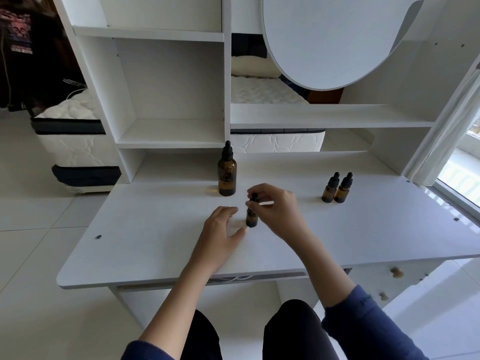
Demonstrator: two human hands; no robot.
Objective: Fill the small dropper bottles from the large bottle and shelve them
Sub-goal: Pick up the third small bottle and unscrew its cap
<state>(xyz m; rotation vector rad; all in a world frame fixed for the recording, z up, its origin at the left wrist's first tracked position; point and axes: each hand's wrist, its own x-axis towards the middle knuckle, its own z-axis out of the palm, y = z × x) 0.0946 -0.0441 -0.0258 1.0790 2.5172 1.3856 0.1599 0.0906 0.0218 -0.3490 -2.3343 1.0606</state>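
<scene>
A large amber bottle (227,175) with a black dropper cap stands upright at the back middle of the white desk (155,242). In front of it a small amber dropper bottle (251,216) stands on the desk. My right hand (278,209) pinches its black cap from above with fingertips. My left hand (223,229) rests on the desk just left of that bottle, fingers apart, thumb tip almost at its base. Two more small amber dropper bottles (337,188) stand capped side by side at the right.
White shelf compartments (171,131) rise behind the desk on the left, and a long shelf (324,116) runs on the right under an oval mirror (332,40). A mattress (75,149) lies behind. Drawer knobs (396,272) show below the desk's right edge.
</scene>
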